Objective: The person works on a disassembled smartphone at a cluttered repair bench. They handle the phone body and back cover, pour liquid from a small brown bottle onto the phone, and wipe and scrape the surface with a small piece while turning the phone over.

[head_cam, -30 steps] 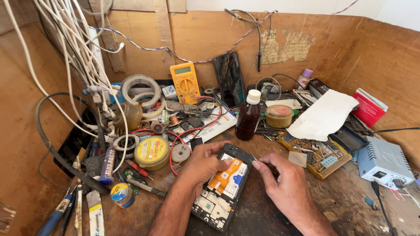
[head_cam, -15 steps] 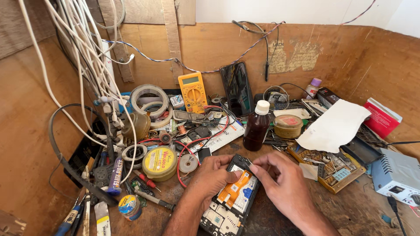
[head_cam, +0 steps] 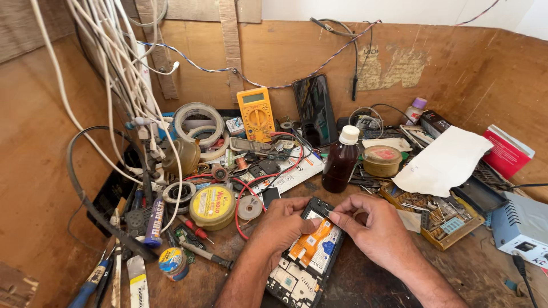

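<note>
Orange-labelled opened phone [head_cam: 305,259]: left hand [head_cam: 282,225] steadies it, right hand [head_cam: 374,228] pinches tweezers [head_cam: 323,213].

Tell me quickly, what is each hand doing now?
Left hand: closed on the opened phone, steadying it.
Right hand: pinching a thin tool over the phone.

A brown wooden bench [head_cam: 365,285] is covered with things. An opened phone [head_cam: 305,256] is laid near the middle. A yellow tin [head_cam: 212,206] is set to its left, a dark bottle [head_cam: 341,161] farther back, and white paper [head_cam: 442,162] at the right.
</note>
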Motion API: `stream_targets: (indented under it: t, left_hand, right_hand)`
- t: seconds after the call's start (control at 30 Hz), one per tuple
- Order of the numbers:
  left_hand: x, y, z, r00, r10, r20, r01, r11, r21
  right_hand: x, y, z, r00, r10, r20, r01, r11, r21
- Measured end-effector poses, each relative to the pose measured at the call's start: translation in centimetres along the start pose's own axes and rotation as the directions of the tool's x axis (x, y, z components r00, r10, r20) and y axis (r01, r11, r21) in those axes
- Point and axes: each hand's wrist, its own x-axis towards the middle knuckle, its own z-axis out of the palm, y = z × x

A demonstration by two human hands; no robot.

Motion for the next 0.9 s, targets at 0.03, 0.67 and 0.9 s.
stream_targets:
  t: [0.03,0.67,0.9]
  left_hand:
    - [0.1,0.0,0.0,1.0,-0.004,0.004,0.004,1.0,0.0]
    - [0.1,-0.1,0.0,1.0,0.016,-0.01,-0.016,0.999,0.031]
    - [0.5,-0.3,-0.2,0.999,0.036,0.007,-0.036,0.997,0.061]
  right_hand:
    - [0.0,-0.2,0.0,1.0,-0.003,0.001,0.003,1.0,-0.017]
    - [0.0,-1.9,-0.1,1.0,-0.015,-0.001,0.015,0.98,-0.196]
    - [-2.5,-1.1,2.5,0.947,-0.234,-0.219,0.179,0.953,-0.243]
